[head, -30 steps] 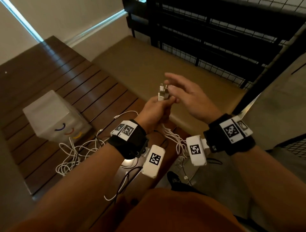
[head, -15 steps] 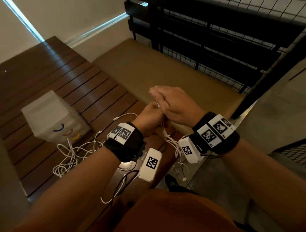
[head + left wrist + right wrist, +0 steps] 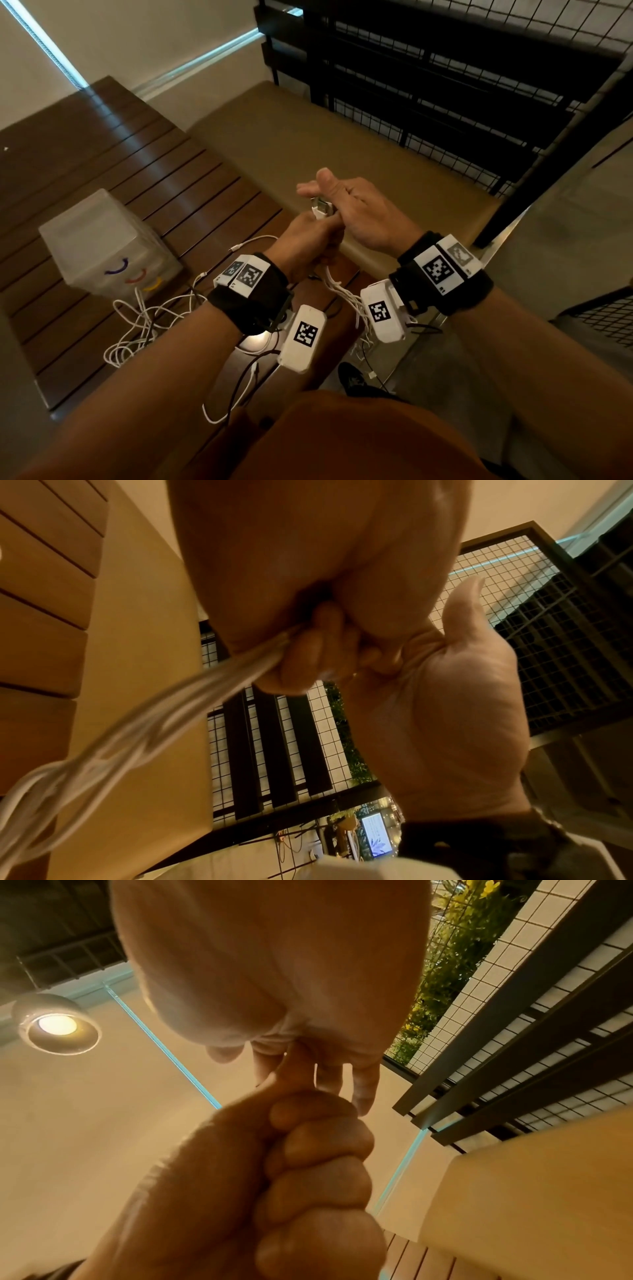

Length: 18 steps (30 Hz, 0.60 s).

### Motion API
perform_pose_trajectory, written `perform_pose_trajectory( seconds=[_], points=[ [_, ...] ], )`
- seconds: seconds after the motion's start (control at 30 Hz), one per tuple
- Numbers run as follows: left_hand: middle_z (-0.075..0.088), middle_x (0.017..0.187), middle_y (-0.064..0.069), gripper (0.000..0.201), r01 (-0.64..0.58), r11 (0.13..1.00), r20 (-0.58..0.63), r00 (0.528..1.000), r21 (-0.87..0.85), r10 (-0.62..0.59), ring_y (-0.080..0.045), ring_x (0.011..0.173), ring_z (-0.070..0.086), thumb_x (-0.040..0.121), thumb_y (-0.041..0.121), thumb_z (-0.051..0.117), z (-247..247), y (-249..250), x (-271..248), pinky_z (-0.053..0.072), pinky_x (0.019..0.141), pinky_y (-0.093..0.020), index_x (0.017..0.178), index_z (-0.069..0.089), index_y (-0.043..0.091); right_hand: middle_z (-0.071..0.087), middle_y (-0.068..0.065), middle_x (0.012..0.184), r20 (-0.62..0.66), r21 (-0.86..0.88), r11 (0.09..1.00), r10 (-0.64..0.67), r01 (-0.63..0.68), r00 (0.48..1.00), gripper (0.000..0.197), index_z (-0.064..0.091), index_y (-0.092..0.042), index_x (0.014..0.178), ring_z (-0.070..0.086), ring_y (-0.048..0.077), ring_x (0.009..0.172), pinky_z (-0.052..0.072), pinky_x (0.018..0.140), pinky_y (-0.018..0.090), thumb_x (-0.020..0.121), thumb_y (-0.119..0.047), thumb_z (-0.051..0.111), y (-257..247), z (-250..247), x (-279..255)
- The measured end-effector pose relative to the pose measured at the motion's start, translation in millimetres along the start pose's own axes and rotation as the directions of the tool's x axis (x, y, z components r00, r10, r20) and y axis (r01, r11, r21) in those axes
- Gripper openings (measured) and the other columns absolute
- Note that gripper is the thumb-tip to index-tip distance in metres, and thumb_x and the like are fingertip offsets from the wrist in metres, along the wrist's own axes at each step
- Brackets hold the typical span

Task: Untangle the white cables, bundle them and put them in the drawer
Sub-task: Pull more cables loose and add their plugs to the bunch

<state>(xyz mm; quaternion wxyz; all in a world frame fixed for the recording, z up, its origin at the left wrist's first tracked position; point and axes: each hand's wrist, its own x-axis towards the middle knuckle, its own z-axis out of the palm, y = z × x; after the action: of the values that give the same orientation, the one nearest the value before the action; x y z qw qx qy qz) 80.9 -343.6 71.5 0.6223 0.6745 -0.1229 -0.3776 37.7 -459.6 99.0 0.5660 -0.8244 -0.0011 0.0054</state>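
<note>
Left hand (image 3: 310, 245): fist closed round a bundle of white cables (image 3: 342, 291), plug ends (image 3: 322, 207) sticking up above it.
Right hand (image 3: 359, 212): fingers straight and relaxed, resting against the plug ends.
Loose cables (image 3: 144, 318): tangled on the slatted wooden bench (image 3: 85, 164), beside the translucent drawer unit (image 3: 102, 246).

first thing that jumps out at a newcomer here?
The two hands meeting mid-frame: the left hand fisted round a bunch of white cables, their plug ends sticking up out of the fist, and the right hand open against those plugs. Next, the loose tangle of white cable on the slatted wooden bench, in front of the small translucent drawer unit.
</note>
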Motion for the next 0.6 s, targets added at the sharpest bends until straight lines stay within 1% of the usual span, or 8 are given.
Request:
perform_pose_trajectory(
  seconds=[0.1, 0.17, 0.2, 0.27, 0.3, 0.37, 0.47, 0.6],
  points=[
    [0.035, 0.046, 0.009, 0.04, -0.014, 0.996, -0.042, 0.999, -0.086, 0.011, -0.008, 0.043, 0.024, 0.096, 0.014, 0.047, -1, 7, 0, 0.017, 0.045, -0.024, 0.057, 0.044, 0.02, 0.037, -0.001, 0.153, -0.044, 0.131, 0.991, 0.004, 0.002, 0.999, 0.056, 0.03, -0.036, 0.148, 0.039, 0.009, 0.136, 0.035, 0.108, 0.03, 0.097, -0.057, 0.021, 4, 7, -3],
    [0.051, 0.052, 0.005, 0.034, -0.048, 0.984, -0.079, 0.996, -0.169, 0.035, -0.008, 0.045, 0.045, 0.097, 0.024, 0.051, -3, 14, 1, 0.031, 0.046, -0.021, 0.065, 0.057, 0.016, 0.04, 0.0, 0.151, -0.031, 0.264, 0.963, 0.073, -0.062, 0.997, 0.053, 0.027, -0.044, 0.146, 0.043, 0.015, 0.134, 0.04, 0.107, 0.043, 0.096, -0.061, 0.024, 7, 13, -5],
    [0.058, 0.058, 0.003, 0.03, -0.059, 0.973, -0.102, 0.994, -0.221, 0.037, -0.009, 0.05, 0.054, 0.097, 0.029, 0.053, -5, 16, 1, 0.04, 0.048, -0.022, 0.073, 0.06, 0.013, 0.052, -0.001, 0.14, -0.005, 0.295, 0.951, 0.103, -0.097, 0.995, 0.052, 0.035, -0.04, 0.143, 0.053, 0.01, 0.124, 0.048, 0.1, 0.042, 0.097, -0.061, 0.025, 8, 15, -6],
    [0.05, 0.054, 0.003, 0.039, -0.077, 0.951, -0.171, 0.985, -0.3, 0.025, -0.009, 0.047, 0.048, 0.096, 0.041, 0.053, -11, 17, 3, 0.04, 0.048, -0.023, 0.067, 0.052, 0.015, 0.07, -0.01, 0.093, 0.039, 0.281, 0.946, 0.158, -0.163, 0.987, 0.049, 0.054, -0.021, 0.122, 0.065, -0.003, 0.078, 0.054, 0.07, 0.02, 0.101, -0.053, 0.024, 11, 17, -9],
    [0.04, 0.051, 0.004, 0.045, -0.093, 0.945, -0.202, 0.979, -0.312, 0.03, -0.009, 0.045, 0.038, 0.095, 0.047, 0.052, -15, 17, 4, 0.035, 0.047, -0.023, 0.061, 0.044, 0.018, 0.067, -0.011, 0.071, 0.046, 0.252, 0.947, 0.194, -0.199, 0.98, 0.049, 0.058, -0.016, 0.11, 0.061, -0.001, 0.059, 0.048, 0.056, 0.014, 0.102, -0.049, 0.022, 15, 17, -11],
    [0.029, 0.05, 0.006, 0.049, -0.137, 0.945, -0.219, 0.973, -0.297, 0.072, -0.01, 0.044, 0.025, 0.094, 0.051, 0.049, -25, 19, 8, 0.027, 0.045, -0.024, 0.059, 0.035, 0.021, 0.058, -0.003, 0.058, 0.047, 0.122, 0.953, 0.275, -0.279, 0.96, 0.056, 0.062, -0.013, 0.093, 0.052, 0.007, 0.047, 0.039, 0.043, 0.016, 0.101, -0.052, 0.023, 30, 15, -15],
    [0.027, 0.048, 0.007, 0.048, -0.197, 0.952, -0.288, 0.949, -0.235, 0.125, -0.009, 0.041, 0.021, 0.096, 0.05, 0.047, -48, 28, 12, 0.022, 0.04, -0.023, 0.059, 0.032, 0.023, 0.045, 0.0, 0.055, -0.028, -0.034, 0.92, 0.389, -0.39, 0.921, 0.052, 0.05, -0.016, 0.066, 0.039, 0.006, 0.04, 0.03, 0.047, 0.024, 0.1, -0.051, 0.033, 80, 3, -29],
    [0.034, 0.046, 0.01, 0.043, -0.188, 0.982, -0.431, 0.884, 0.031, 0.183, -0.009, 0.039, 0.028, 0.093, 0.04, 0.06, -69, 26, 14, 0.026, 0.041, -0.026, 0.059, 0.041, 0.022, 0.052, 0.004, 0.063, -0.156, -0.253, 0.837, 0.46, -0.486, 0.874, 0.049, 0.054, -0.014, 0.065, 0.047, 0.016, 0.056, 0.036, 0.059, 0.028, 0.102, -0.041, 0.037, 132, -17, -54]
  ],
)
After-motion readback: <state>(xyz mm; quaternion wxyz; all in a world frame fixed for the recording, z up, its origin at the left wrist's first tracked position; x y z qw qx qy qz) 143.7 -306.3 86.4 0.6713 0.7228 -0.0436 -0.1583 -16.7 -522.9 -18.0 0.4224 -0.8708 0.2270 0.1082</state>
